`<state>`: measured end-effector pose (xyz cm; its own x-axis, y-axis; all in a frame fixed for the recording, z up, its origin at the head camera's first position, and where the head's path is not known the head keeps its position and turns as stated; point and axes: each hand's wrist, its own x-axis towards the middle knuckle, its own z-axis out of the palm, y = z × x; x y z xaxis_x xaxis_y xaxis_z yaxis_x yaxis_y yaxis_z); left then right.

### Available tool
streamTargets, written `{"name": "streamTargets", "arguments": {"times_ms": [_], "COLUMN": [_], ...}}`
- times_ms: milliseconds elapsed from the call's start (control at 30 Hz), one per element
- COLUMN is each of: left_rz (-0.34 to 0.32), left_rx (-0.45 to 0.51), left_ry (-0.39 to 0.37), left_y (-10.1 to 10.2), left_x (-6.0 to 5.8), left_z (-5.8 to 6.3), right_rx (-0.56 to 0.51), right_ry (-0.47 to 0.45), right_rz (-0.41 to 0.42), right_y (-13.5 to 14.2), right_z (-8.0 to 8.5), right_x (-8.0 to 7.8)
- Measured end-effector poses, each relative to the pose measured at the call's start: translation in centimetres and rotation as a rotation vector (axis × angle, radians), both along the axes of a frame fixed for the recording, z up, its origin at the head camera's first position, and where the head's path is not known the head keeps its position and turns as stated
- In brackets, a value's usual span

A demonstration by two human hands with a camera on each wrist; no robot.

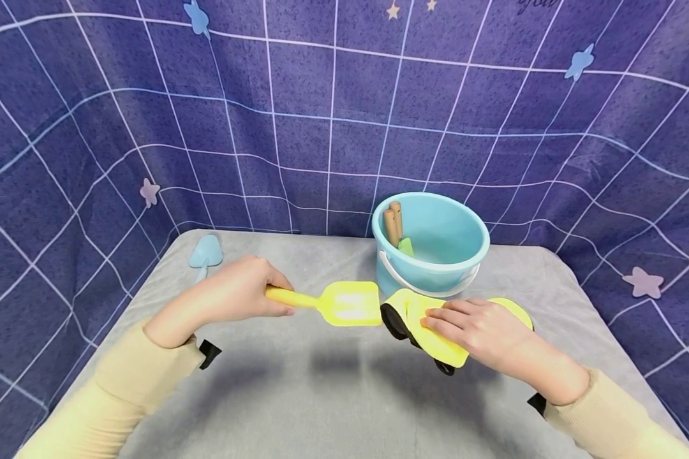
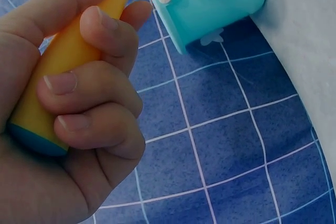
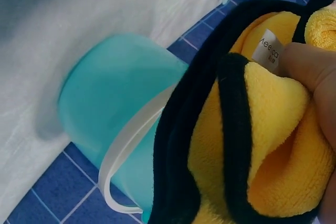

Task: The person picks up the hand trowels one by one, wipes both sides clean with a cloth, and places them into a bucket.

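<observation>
My left hand (image 1: 244, 290) grips the handle of a yellow toy shovel (image 1: 350, 303), its flat blade pointing right above the table. In the left wrist view the fingers curl round the yellow handle (image 2: 68, 66), which has a dark end cap. My right hand (image 1: 476, 328) holds a bunched yellow cloth with black edging (image 1: 430, 322), close to the blade's tip. A small white tag (image 3: 266, 50) shows on the cloth in the right wrist view. Just behind the cloth stands a light blue bucket (image 1: 399, 271) with a white handle lowered at its front.
Two wooden-handled tools (image 1: 392, 223), one with a green part, lean inside the bucket. A light blue toy shovel (image 1: 205, 252) lies at the table's back left, partly behind my left hand. Grey cloth covers the table (image 1: 298, 408); a dark blue grid-patterned curtain (image 1: 298, 146) surrounds its back and sides.
</observation>
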<state>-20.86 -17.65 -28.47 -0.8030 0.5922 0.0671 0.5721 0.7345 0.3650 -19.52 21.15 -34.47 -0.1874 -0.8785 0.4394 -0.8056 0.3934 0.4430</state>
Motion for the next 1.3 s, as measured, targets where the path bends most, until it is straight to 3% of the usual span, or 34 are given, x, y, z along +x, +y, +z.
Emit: {"name": "streamTargets", "arguments": {"times_ms": [367, 800, 1100, 1300], "left_rz": [0.011, -0.023, -0.021, -0.056], "left_rx": [-0.023, -0.035, -0.057, -0.044], "left_ry": [0.019, -0.044, -0.079, -0.075], "left_y": [-0.4, 0.1, 1.3, 2.3], "left_x": [0.1, -0.3, -0.9, -1.5], "left_z": [0.6, -0.3, -0.8, -0.9], "right_rx": [-0.080, -0.126, -0.228, -0.267], "right_ry": [0.006, -0.002, 0.051, 0.075], "right_rz": [-0.023, -0.124, -0.012, 0.029], "right_y": [0.7, 0.5, -0.9, -2.1], "right_z": [0.6, 2.7, 4.5, 5.4], "right_x": [-0.2, 0.2, 0.3, 0.6]}}
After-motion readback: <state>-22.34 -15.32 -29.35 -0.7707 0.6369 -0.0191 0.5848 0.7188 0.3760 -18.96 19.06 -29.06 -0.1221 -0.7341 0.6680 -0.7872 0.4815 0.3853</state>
